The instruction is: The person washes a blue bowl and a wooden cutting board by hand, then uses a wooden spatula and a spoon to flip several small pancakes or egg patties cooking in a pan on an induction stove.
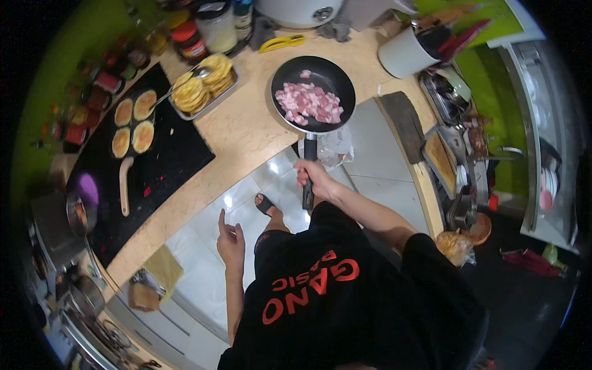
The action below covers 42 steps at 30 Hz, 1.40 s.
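Note:
My right hand [314,178] grips the black handle of a frying pan [344,76], whose bowl is over the front of the wooden counter. Pieces of raw chopped meat [307,104] lie in the pan, mostly on its near side. My left hand [231,240] hangs over the floor in front of the counter, empty, with the index finger stretched out and the thumb apart. To the left, a multi-cup pan [125,185] with a light wooden handle sits on the black cooktop [180,152]. Browned round pancakes [143,136] fill its cups.
A metal tray [210,108] holds stacked yellow pancakes [192,95] and a spoon [201,72]. Jars [189,41] and a rice cooker [296,11] line the back. A yellow-handled tool [282,43] lies behind the frying pan. On the right stand a white utensil holder [402,53] and a dark slab [402,122].

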### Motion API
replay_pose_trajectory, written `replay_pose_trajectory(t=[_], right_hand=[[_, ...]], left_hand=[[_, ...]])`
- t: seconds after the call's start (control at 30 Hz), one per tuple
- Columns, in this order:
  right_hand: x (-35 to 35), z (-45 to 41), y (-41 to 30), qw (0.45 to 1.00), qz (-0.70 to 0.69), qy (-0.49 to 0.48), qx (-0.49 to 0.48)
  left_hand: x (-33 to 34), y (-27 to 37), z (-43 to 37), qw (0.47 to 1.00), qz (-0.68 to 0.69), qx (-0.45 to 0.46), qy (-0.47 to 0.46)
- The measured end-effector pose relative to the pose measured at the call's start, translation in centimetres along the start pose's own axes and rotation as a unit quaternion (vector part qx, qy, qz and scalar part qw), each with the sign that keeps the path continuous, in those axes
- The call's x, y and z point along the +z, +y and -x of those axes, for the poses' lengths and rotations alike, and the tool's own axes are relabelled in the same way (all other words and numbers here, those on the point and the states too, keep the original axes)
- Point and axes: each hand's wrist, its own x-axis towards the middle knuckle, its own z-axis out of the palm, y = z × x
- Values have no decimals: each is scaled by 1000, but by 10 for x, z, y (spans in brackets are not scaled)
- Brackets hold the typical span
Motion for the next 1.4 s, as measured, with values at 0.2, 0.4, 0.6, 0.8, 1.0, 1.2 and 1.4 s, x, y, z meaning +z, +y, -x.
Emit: replay_pose_trajectory(t=[0.2,0.4,0.6,0.8,1.0,1.2,1.4], right_hand=[[-8,-49,-30,994,-91,-53,18],[-75,12,-56,975,205,17,-79],[-436,132,-89,817,154,381,-404],[-636,187,-252,468,378,677,-424],[-741,136,-309,569,557,574,-192],[-724,135,-260,523,601,542,-266],[-693,81,-259,799,243,428,-346]], left_hand=[[-15,42,-11,993,-48,87,-67],[19,89,-47,987,30,151,-49],[60,201,-39,975,-5,221,-12],[159,297,-4,969,-20,248,-8],[277,394,41,967,-24,232,-100],[341,445,54,950,-9,229,-214],[419,488,52,905,-8,261,-336]])
